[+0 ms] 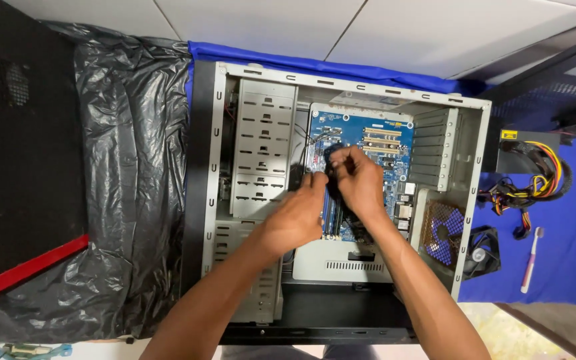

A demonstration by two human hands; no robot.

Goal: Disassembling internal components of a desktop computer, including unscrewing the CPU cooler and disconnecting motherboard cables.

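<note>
Both hands meet over the blue motherboard [381,143] inside the open computer case [465,193]. The right hand [360,181] pinches what seems a small dark connector [332,157], just beyond its fingertips; the left hand [296,217], fingers curled, touches the black cable [315,139] beside it, slightly nearer

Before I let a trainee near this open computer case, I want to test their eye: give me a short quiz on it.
1. True or false: both hands are inside the computer case.
2. What colour is the motherboard? A green, B blue, C red.
3. Which small tool with a pink handle lies on the blue cloth right of the case?

Key: 1 true. 2 B. 3 a toothbrush, beside the loose fan and the power supply's cable bundle.
</note>
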